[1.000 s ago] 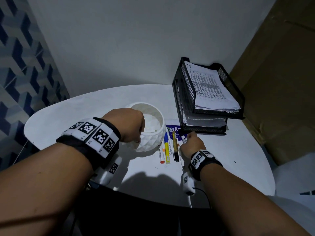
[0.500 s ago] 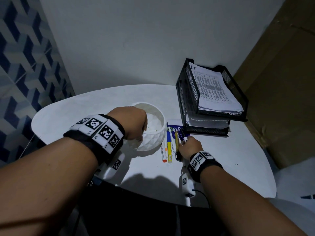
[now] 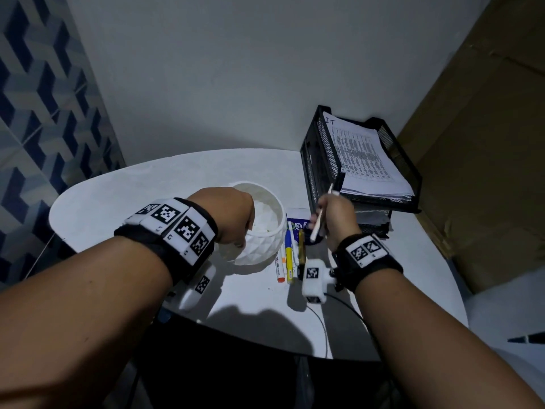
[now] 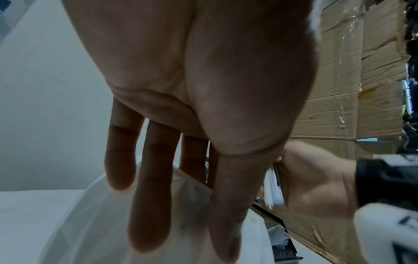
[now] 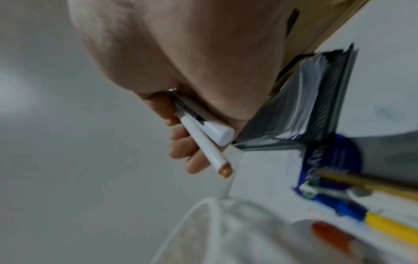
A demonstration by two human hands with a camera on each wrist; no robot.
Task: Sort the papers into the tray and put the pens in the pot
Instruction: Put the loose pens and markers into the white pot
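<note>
Two white pens (image 5: 203,141) are gripped by the right hand (image 3: 334,215) beside the faceted white pot (image 3: 262,231), whose near rim is touched by the left hand's (image 3: 227,215) straight fingers (image 4: 149,205).

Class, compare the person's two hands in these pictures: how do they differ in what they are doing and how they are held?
The right hand grips white pens, raised off the table; the left hand rests straight fingers on the white pot, holding nothing. Both wear marker-tagged wristbands.
</note>
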